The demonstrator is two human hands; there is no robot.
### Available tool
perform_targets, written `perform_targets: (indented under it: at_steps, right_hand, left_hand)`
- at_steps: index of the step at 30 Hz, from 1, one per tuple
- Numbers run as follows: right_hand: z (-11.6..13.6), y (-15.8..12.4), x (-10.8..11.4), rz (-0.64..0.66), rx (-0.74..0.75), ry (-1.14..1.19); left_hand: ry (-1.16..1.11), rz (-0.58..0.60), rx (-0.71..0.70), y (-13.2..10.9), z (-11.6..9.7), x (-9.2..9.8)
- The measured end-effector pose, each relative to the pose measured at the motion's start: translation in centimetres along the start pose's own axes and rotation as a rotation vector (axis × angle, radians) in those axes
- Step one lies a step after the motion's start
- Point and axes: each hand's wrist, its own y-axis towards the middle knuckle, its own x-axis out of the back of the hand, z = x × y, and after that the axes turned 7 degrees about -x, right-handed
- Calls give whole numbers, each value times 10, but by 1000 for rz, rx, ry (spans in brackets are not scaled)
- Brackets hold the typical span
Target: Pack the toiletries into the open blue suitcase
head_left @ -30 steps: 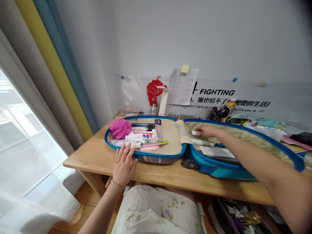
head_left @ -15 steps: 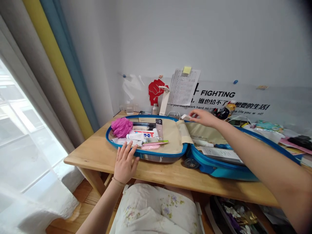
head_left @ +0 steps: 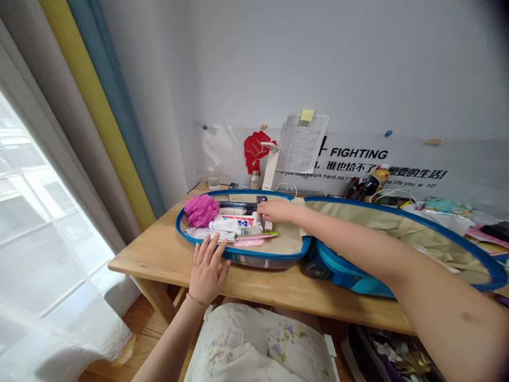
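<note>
An open blue suitcase (head_left: 274, 257) lies on a wooden desk (head_left: 159, 249). Its left half holds a pink bath pouf (head_left: 201, 209), a white toothpaste tube (head_left: 226, 225), a pink item and other small toiletries. My left hand (head_left: 207, 270) rests flat on the suitcase's front rim, fingers spread. My right hand (head_left: 275, 210) reaches across to the left half, its fingers closed over the toiletries by a small flat packet; whatever it holds is hidden. The right half shows beige lining (head_left: 401, 225).
Curtains and a bright window stand at the left. On the wall behind hang a red fist sticker (head_left: 256, 151), a paper sheet (head_left: 301, 143) and a FIGHTING sign. Bottles, cables and clutter (head_left: 377, 185) fill the desk's back right. A flowered cushion (head_left: 258, 345) lies below.
My right hand lifted a small white item from the suitcase's right half and carried it left, down among the toiletries in the left half. My left hand stayed on the rim.
</note>
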Motion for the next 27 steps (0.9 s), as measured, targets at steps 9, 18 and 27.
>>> perform_targets:
  at_steps: [9,18,27]
  right_hand:
    - [-13,-10,-10,83,-227,178]
    - [-55,-28,11,-8,-400,264]
    - [-144,-108,-48,428,-523,226]
  left_hand:
    - [-5,-16,14,1,-3,0]
    - [-23,1,23,0,-1,0]
    - [-10,-17,3,0,-1,0]
